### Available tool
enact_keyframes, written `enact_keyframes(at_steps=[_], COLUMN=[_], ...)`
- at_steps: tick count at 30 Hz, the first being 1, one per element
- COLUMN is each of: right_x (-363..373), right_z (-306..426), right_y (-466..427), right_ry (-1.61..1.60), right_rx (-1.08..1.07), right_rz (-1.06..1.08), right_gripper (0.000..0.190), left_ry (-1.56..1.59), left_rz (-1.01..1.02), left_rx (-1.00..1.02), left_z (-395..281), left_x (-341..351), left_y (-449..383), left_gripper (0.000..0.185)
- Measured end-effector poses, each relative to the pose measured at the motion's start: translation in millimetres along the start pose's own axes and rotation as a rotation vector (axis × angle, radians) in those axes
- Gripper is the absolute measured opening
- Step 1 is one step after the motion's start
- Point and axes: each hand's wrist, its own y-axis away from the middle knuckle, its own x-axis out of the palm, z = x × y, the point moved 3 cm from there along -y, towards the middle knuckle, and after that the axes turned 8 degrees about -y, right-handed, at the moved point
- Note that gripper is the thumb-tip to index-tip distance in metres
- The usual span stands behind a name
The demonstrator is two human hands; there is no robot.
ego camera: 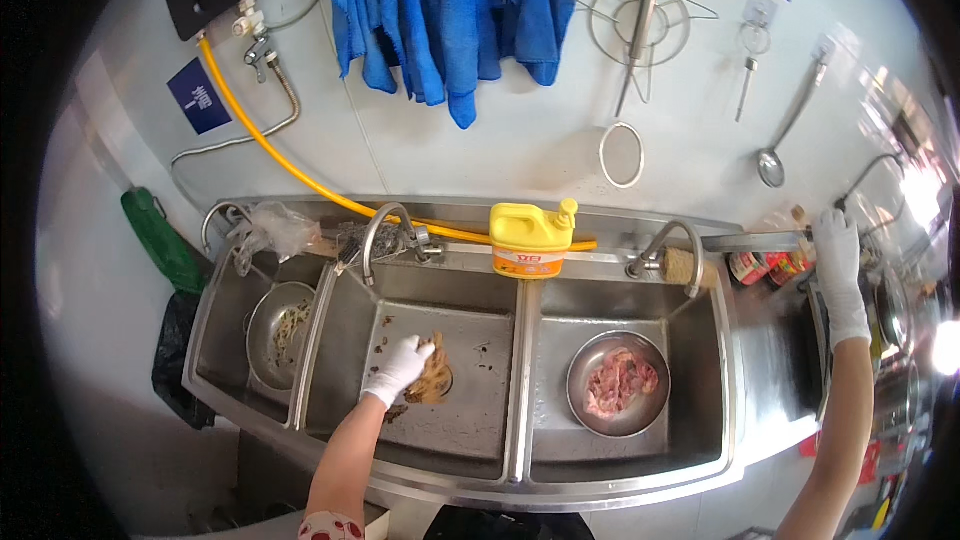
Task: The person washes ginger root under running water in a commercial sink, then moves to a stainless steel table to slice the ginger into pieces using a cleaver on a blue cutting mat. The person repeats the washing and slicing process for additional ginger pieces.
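Observation:
In the middle basin of the steel sink (pixel 480 450), my left hand (pixel 403 369), in a white glove, grips a tan, fibrous clump (pixel 429 382). The clump hangs at the fingers over the drain, and dark scraps lie around it on the basin floor. My right hand (pixel 836 255), also gloved in white, reaches far right behind the sink. It is at the end of a flat metal utensil (pixel 757 241); whether its fingers close on that is unclear. A steel bowl (pixel 574 397) with raw meat (pixel 621 382) sits in the right basin.
A metal basin (pixel 259 352) with scraps occupies the left sink compartment. Between the taps stands a yellow detergent jug (pixel 529 236), beside a yellow hose (pixel 322 196). Blue cloths (pixel 457 22) and a ladle (pixel 771 165) hang on the wall. Jars (pixel 750 266) crowd the right counter.

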Motion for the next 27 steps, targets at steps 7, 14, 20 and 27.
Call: enact_keyframes(at_steps=[7, 14, 20, 27], right_x=[-76.8, -126.1, -207.0, -283.7], right_z=[-40.1, 69.3, 203.7, 203.0], right_y=[213.8, 498.3, 727.6, 898.2], right_ry=[-0.404, -2.035, -2.067, -1.614], right_rx=[0.661, 1.294, 1.818, 2.281], right_rz=[0.207, 0.527, 0.273, 0.181], right_gripper=[0.018, 0.015, 0.020, 0.025], left_ry=[0.036, 0.695, 0.687, 0.472], left_rz=[-0.071, 0.195, 0.691, 1.243], left_rx=[0.190, -0.005, 0.181, 0.501], left_z=[-18.1, -73.0, -227.1, -433.7], left_x=[2.5, -9.6, 149.2, 377.8], left_y=[18.4, 91.6, 166.1, 418.1], left_gripper=[0.038, 0.046, 0.041, 0.042])
